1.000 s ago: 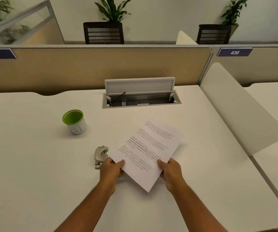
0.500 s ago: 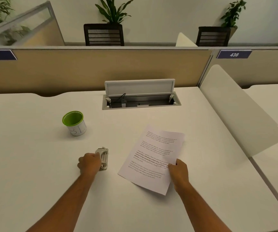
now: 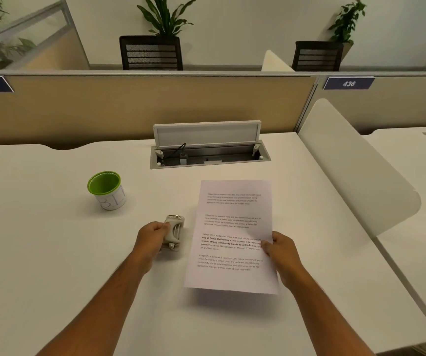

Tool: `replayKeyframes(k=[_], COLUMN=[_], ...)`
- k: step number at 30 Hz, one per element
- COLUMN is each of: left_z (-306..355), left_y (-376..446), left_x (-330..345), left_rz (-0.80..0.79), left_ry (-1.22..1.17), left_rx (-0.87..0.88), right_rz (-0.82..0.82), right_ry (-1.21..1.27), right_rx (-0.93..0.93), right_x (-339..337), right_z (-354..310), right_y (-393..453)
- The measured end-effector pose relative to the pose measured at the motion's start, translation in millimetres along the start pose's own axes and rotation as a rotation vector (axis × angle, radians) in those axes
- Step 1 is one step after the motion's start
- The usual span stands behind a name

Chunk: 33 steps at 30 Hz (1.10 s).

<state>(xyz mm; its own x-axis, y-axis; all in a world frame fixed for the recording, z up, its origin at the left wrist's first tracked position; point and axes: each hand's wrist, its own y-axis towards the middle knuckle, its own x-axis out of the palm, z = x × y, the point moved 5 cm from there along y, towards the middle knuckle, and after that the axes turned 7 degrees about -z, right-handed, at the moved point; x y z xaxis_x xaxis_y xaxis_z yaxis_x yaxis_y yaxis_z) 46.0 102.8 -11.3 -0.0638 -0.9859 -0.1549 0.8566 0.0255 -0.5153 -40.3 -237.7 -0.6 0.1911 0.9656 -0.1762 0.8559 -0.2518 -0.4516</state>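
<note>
– Sheet handling, quick read on the thin white paper sheet with black printed paragraphs (image 3: 232, 211)?

– It's right of centre over the white laminate desk (image 3: 52, 253), long side running away from the person. Right hand (image 3: 282, 255) pinches the right edge, thumb on top, other fingers curled under and out of sight. Shadow below the near edge says that end is off the desk, and the far end looks down or close to it

– Stiffness?

– Practically none. Light and floppy, so a one-edge grip lets the free left side sag. Creases easily and slides freely on smooth laminate. I'd take it mid-edge as it is now, or on two opposite edges if it has to enter a slot square

– Left side?

– Left hand (image 3: 152, 237) grips the small pale grey hole punch (image 3: 174, 233), fingers curled round its left side. Punch is just left of the sheet, not touching it. Can't tell if it's flat on the desk or tipped up. Looks rigid and dense for its size. It could skid when pressed, so hold the body and push straight down

– Obstacles?

– White cup with green rim (image 3: 106, 190) well off to the rear left, open grey cable hatch (image 3: 209, 155) behind the sheet, both well apart from the hands
</note>
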Motion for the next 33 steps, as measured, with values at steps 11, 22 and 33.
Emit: replayKeyframes(k=[11,22,33], left_z=[5,7,6], left_y=[-3,-13,-15], left_x=[24,47,50], left_rz=[-0.157,-0.234,-0.248], left_ry=[-0.265,-0.237,-0.213], left_rx=[-0.065,-0.068,-0.05], right_rz=[-0.057,-0.046,-0.066], right_ry=[-0.003,-0.023,-0.022], right_rx=[0.011,-0.001,-0.028], right_x=[-7,-14,-18], right_z=[-8,-9,-14], right_y=[-7,-17,-24])
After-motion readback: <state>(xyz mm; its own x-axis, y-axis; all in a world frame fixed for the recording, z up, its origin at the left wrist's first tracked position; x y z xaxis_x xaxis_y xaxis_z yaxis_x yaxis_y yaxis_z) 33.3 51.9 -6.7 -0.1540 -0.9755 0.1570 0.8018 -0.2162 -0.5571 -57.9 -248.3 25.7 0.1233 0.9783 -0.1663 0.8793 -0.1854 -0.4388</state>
